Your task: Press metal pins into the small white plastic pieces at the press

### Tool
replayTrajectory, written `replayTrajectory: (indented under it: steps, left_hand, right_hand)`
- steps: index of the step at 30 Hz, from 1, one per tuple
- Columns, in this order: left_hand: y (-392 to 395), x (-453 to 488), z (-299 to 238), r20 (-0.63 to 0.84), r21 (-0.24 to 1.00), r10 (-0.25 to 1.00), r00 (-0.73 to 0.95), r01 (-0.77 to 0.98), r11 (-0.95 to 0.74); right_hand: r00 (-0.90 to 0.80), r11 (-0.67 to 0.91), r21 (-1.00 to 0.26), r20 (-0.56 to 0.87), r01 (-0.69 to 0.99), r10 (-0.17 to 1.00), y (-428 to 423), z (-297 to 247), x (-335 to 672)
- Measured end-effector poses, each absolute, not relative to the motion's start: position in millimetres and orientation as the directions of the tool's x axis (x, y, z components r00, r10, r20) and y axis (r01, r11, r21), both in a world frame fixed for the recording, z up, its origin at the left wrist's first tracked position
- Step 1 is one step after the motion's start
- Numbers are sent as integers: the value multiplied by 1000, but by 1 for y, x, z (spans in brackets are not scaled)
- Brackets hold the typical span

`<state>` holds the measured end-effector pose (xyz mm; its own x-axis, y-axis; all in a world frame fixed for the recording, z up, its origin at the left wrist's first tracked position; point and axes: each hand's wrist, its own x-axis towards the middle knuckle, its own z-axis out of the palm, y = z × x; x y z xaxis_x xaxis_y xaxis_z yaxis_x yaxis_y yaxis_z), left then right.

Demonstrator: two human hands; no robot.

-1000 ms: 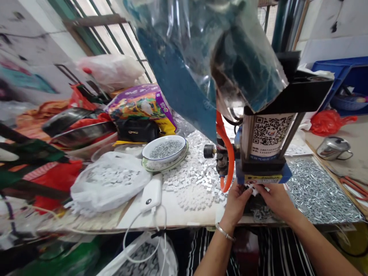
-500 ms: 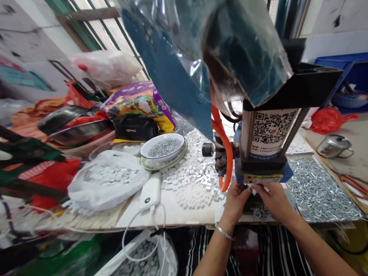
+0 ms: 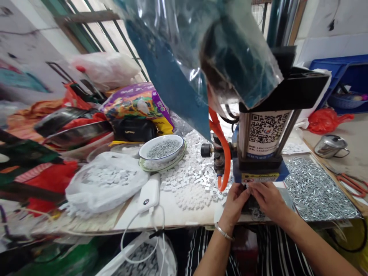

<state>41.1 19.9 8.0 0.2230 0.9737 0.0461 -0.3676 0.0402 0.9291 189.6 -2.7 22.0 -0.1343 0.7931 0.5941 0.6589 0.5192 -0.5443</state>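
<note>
My left hand (image 3: 235,203) and my right hand (image 3: 270,199) meet at the base of a pneumatic press (image 3: 260,143), just under its blue head. Their fingertips close together on a small white piece (image 3: 247,186), which they mostly hide. A silver bangle (image 3: 224,232) circles my left wrist. Left of my left hand lies a loose heap of small white blocks (image 3: 192,172). To the right of my right hand, a flat tray of metal pins (image 3: 314,189) rests on the bench. An orange air hose (image 3: 222,161) runs down beside the press.
A bowl of metal pins (image 3: 161,150) and a white power bank (image 3: 149,193) with its cable sit left of the heap. A white bag of blocks (image 3: 105,184) lies further left. A clear plastic sheet (image 3: 201,46) hangs above. Scissors (image 3: 352,184) and a steel mug (image 3: 330,146) are far right.
My hands have drawn closer together, covering more of the white piece. The whole scene has shifted slightly left in view.
</note>
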Motion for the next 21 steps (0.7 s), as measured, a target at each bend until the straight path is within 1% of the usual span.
replayTrajectory:
  steps: [3,8,10,12,14,18,21]
  left_hand:
    - [21,43,6,37,959,980,194,-284,20]
    - [22,45,0,53,981,989,138,-194,-25]
    - [23,45,-2,49,987,988,145,-160,-25]
    - [23,44,-4,43,991,988,147,-133,-23]
    - [24,44,-5,46,992,989,143,-127,-28]
    - [23,44,-2,50,989,989,141,-143,-30]
    - [23,44,1,44,991,989,140,-133,-25]
  right_hand:
    - [-125,496,-566,568,658,813,-5,23,190]
    - [-110,486,-656,528,577,842,-14,26,201]
    - [-100,468,-653,517,595,850,-22,19,214]
    - [-64,432,-617,525,658,849,-33,4,233]
    - [-35,391,-554,545,735,838,-45,-15,252]
    - [-55,320,-436,519,841,853,-70,-47,279]
    - [-80,287,-363,491,886,867,-82,-57,281]
